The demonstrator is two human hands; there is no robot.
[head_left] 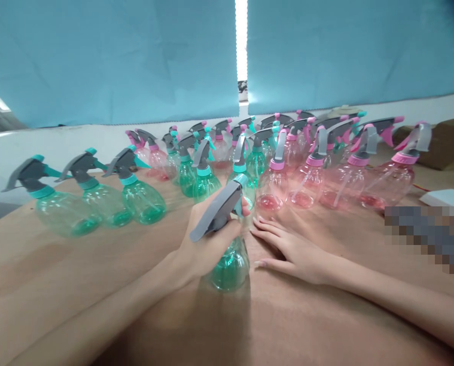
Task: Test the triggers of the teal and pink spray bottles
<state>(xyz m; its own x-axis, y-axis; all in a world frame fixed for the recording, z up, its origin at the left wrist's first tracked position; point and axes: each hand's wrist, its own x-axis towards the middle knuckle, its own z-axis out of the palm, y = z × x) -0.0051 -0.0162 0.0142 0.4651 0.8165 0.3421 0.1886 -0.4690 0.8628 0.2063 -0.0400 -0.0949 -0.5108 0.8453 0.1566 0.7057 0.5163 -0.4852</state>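
Observation:
My left hand (207,244) is wrapped round the neck of a green spray bottle (230,264) with a grey trigger head (217,211). The bottle stands upright on the brown table (97,284) in front of me. My right hand (288,246) lies flat on the table just right of that bottle, fingers stretched out and holding nothing. Its fingertips point toward the bottle.
Several green spray bottles (143,195) stand in rows at the left and middle, and several pink ones (310,175) at the right. A white box (446,197) lies at the right edge. Blue blinds (116,56) hang behind the table.

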